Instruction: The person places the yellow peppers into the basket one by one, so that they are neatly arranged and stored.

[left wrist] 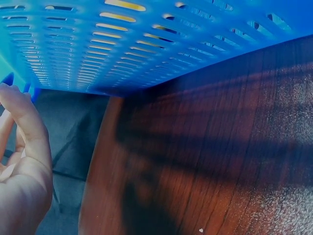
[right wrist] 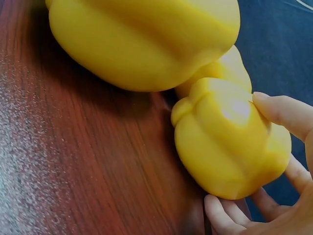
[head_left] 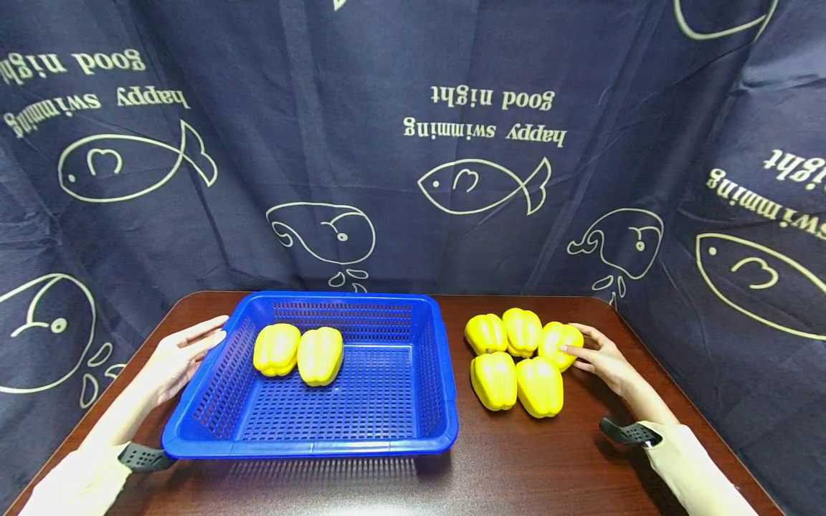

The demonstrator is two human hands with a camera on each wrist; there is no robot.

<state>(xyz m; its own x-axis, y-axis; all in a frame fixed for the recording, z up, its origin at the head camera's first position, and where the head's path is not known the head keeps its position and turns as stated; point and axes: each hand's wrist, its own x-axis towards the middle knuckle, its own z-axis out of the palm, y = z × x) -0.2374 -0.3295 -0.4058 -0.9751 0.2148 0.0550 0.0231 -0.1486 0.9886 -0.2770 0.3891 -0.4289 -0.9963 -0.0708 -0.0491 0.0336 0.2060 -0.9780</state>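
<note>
On the right, my right hand grips the outermost yellow bell pepper. In the right wrist view its thumb lies on the pepper's upper side and the other fingers reach round the lower side. Several more yellow bell peppers cluster against that one on the table. My left hand is at the left side of the blue basket, fairly straight fingers right at the outside of the rim. Inside the basket, two yellow bell peppers sit side by side toward the left.
The dark brown wooden table carries the basket and the loose peppers. A dark blue curtain with fish drawings hangs round the back and sides. Black straps are on both wrists.
</note>
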